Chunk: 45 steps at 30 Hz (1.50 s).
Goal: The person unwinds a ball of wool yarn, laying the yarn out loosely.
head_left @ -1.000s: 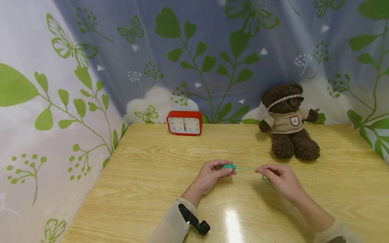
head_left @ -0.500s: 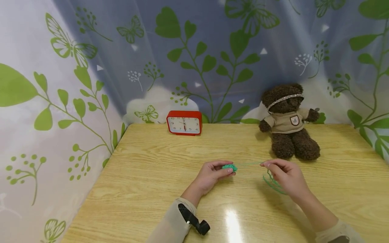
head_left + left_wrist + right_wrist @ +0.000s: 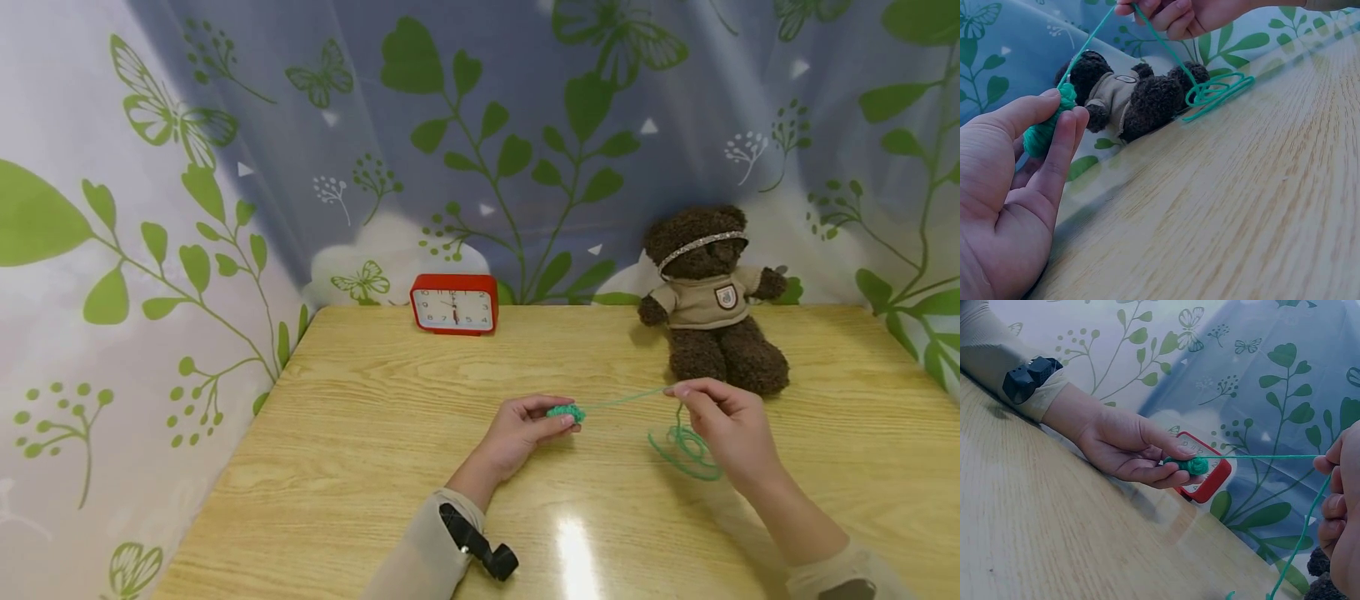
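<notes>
The left hand [image 3: 525, 429] pinches a small ball of green yarn [image 3: 566, 412] between thumb and fingers, just above the tabletop [image 3: 390, 433]. A taut strand [image 3: 622, 401] runs from the ball to the right hand [image 3: 723, 425], whose grip is closed on it between thumb and forefinger. Below that hand, loose loops of yarn [image 3: 686, 450] lie on the tabletop, near a brown teddy bear [image 3: 708, 304]. A red clock [image 3: 453, 304] stands at the far edge.

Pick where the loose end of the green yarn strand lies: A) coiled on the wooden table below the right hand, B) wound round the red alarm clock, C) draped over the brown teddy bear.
A: the green yarn strand lies in loops on the wooden table just below the right hand.
</notes>
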Each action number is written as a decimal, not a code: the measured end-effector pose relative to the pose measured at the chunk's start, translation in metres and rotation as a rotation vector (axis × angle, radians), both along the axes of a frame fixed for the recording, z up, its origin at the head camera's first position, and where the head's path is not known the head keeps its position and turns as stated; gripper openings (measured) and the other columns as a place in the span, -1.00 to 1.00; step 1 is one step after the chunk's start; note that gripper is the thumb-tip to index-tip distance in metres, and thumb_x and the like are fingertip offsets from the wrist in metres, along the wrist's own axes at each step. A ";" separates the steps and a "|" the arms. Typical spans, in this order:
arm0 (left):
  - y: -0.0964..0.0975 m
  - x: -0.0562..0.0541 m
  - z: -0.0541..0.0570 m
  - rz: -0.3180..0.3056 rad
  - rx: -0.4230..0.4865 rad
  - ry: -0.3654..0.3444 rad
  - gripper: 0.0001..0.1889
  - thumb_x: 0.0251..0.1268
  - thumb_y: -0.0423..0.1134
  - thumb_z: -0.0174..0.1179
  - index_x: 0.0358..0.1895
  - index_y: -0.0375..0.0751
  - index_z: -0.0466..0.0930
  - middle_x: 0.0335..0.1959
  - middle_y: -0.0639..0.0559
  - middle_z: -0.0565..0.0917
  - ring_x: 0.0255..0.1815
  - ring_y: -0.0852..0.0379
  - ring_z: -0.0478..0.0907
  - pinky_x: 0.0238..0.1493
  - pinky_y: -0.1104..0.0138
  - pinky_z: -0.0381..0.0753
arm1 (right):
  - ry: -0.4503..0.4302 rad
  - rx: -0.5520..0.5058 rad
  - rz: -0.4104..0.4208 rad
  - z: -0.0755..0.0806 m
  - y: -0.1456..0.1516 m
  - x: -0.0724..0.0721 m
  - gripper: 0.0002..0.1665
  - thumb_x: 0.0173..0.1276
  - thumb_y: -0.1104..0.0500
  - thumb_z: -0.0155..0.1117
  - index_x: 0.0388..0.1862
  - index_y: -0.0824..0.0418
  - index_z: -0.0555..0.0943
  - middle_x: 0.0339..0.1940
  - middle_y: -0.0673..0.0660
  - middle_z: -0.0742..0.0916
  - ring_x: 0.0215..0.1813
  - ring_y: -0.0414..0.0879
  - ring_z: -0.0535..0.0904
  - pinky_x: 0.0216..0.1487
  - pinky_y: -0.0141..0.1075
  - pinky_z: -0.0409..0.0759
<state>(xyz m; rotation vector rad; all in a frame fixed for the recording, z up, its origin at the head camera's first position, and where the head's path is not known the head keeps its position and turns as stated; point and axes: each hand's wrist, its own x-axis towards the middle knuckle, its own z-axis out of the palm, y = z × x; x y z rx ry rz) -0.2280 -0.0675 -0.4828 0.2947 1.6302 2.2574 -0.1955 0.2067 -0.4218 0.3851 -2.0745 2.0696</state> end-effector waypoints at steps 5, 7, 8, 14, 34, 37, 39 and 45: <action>-0.001 0.000 0.002 0.001 -0.011 -0.006 -0.63 0.35 -0.53 0.19 0.20 -0.55 0.52 -0.15 0.02 0.73 -0.18 0.19 0.75 0.09 0.32 0.73 | 0.011 -0.066 -0.020 0.005 0.006 -0.002 -0.74 0.52 0.32 0.11 -0.26 0.30 0.75 -0.66 -0.11 0.57 -0.63 -0.04 0.00 -0.65 -0.16 -0.07; -0.001 0.000 0.002 0.003 -0.017 -0.009 -0.64 0.35 -0.53 0.20 0.19 -0.54 0.53 -0.14 0.01 0.72 -0.18 0.19 0.75 0.08 0.33 0.73 | 0.015 -0.081 -0.030 0.007 0.008 -0.003 -0.74 0.52 0.32 0.11 -0.27 0.30 0.75 -0.69 -0.09 0.52 -0.61 -0.05 0.01 -0.64 -0.18 -0.08; -0.001 0.000 0.003 0.004 -0.019 -0.011 -0.64 0.35 -0.53 0.20 0.19 -0.53 0.53 -0.14 0.00 0.72 -0.18 0.19 0.75 0.08 0.33 0.73 | 0.019 -0.087 -0.037 0.008 0.009 -0.003 -0.74 0.52 0.33 0.11 -0.27 0.32 0.74 -0.72 -0.07 0.47 -0.61 -0.05 0.01 -0.63 -0.18 -0.08; -0.001 -0.001 0.003 0.008 -0.013 -0.011 -0.64 0.34 -0.54 0.20 0.19 -0.54 0.53 -0.11 -0.02 0.72 -0.18 0.18 0.75 0.08 0.33 0.73 | 0.054 -0.120 -0.058 0.014 0.014 -0.004 -0.75 0.51 0.36 0.11 -0.26 0.44 0.71 -0.75 -0.01 0.41 -0.63 -0.06 0.04 -0.64 -0.19 -0.08; 0.000 -0.001 -0.001 0.009 0.013 -0.010 -0.62 0.31 -0.57 0.20 0.19 -0.58 0.51 -0.13 -0.01 0.72 -0.20 0.19 0.75 0.07 0.32 0.74 | 0.131 -0.294 -0.140 0.024 0.028 -0.008 -0.77 0.46 0.42 0.13 -0.30 0.45 0.71 -0.76 0.06 0.41 -0.66 -0.08 0.11 -0.60 -0.21 -0.08; 0.000 -0.001 0.000 0.007 0.011 -0.010 -0.61 0.31 -0.57 0.20 0.20 -0.58 0.51 -0.14 0.00 0.72 -0.20 0.19 0.75 0.07 0.32 0.74 | 0.132 -0.337 -0.188 0.026 0.029 -0.008 -0.77 0.45 0.44 0.14 -0.34 0.47 0.71 -0.76 0.07 0.42 -0.67 -0.08 0.11 -0.61 -0.22 -0.09; 0.000 -0.001 0.000 0.008 0.010 -0.008 -0.61 0.32 -0.57 0.20 0.20 -0.58 0.51 -0.14 0.00 0.72 -0.20 0.19 0.75 0.07 0.32 0.74 | 0.140 -0.373 -0.224 0.028 0.029 -0.010 -0.78 0.43 0.45 0.15 -0.36 0.49 0.71 -0.77 0.08 0.44 -0.67 -0.09 0.10 -0.61 -0.24 -0.10; 0.000 0.000 0.000 0.017 0.000 -0.015 -0.62 0.32 -0.56 0.19 0.20 -0.55 0.52 -0.14 -0.02 0.70 -0.20 0.18 0.75 0.07 0.31 0.74 | 0.188 -0.434 -0.344 0.031 0.029 -0.012 -0.79 0.37 0.47 0.20 -0.44 0.55 0.69 -0.73 0.10 0.61 -0.71 -0.12 0.08 -0.66 -0.29 -0.18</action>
